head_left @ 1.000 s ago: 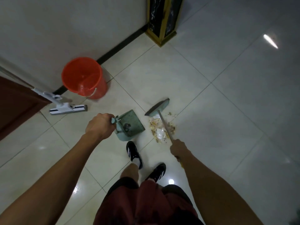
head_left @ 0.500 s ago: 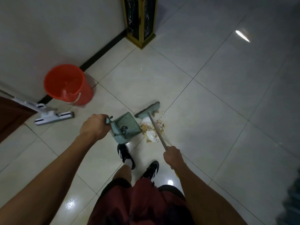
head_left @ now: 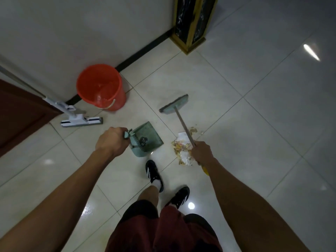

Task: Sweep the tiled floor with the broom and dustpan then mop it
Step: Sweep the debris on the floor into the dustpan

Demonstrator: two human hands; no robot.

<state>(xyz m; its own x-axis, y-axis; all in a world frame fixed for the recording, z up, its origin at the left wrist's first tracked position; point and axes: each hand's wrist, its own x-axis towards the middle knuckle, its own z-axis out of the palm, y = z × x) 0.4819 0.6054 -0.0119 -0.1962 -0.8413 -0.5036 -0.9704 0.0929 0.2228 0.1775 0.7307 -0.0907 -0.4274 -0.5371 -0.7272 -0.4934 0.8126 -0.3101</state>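
Observation:
My left hand [head_left: 111, 140] grips the handle of a green dustpan [head_left: 148, 139] that stands on the tiled floor [head_left: 254, 124], its mouth facing right. My right hand [head_left: 202, 153] grips the thin handle of a broom [head_left: 174, 105]. The broom's green head lies beyond a small pile of litter [head_left: 183, 148], yellowish scraps and white paper, which sits just right of the dustpan. A white flat mop [head_left: 80, 120] leans by the wall at the left, next to an orange bucket [head_left: 100, 86] with water in it.
A white wall with a dark skirting runs behind the bucket. A black and gold pedestal [head_left: 192, 24] stands at the far corner. A brown door [head_left: 20, 110] is at the left. My two feet in black shoes [head_left: 154, 174] stand just below the dustpan.
The broom head has moved away from the dustpan, out past the litter pile. The dustpan stays in my left hand, close to the pile.

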